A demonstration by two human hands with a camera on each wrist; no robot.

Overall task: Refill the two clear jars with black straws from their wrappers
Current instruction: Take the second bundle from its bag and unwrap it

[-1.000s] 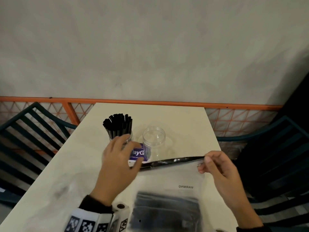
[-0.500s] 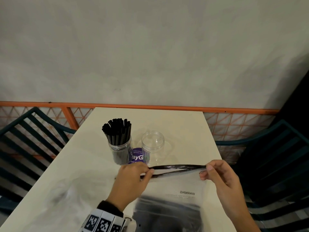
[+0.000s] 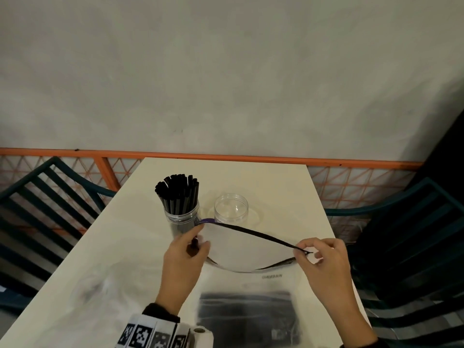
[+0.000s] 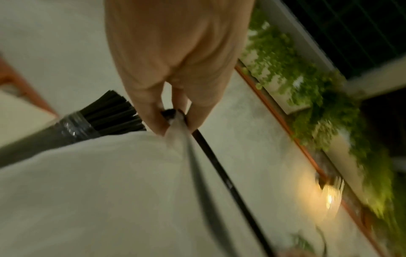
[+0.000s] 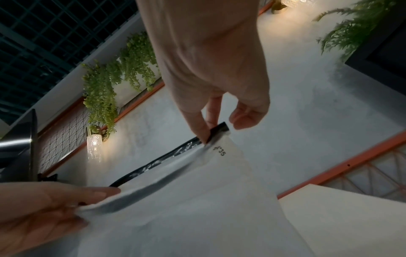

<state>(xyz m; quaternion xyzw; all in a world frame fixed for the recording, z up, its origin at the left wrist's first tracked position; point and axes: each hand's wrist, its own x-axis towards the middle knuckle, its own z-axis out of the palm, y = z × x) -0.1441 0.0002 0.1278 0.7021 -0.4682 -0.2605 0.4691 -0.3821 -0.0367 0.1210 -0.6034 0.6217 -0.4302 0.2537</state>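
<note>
A clear plastic wrapper bag (image 3: 251,280) with a black zip strip hangs in front of me, and a dark bundle of straws (image 3: 246,315) shows through its lower part. My left hand (image 3: 198,241) pinches the left end of the bag's mouth (image 4: 175,118). My right hand (image 3: 305,251) pinches the right end (image 5: 211,133). The mouth gapes wide between them. Behind stand a clear jar (image 3: 182,218) full of black straws (image 4: 110,113) and an empty clear jar (image 3: 231,208).
The jars stand on a cream table (image 3: 276,182) set against a grey wall with an orange rail (image 3: 226,156). Dark teal slatted chairs stand on the left (image 3: 42,204) and right (image 3: 411,234). A crumpled clear wrapper (image 3: 93,290) lies at the front left.
My left hand came off the jars and took hold of the bag's left end. Both hands have pulled the zip strip apart, so the bag's mouth now stands wide.
</note>
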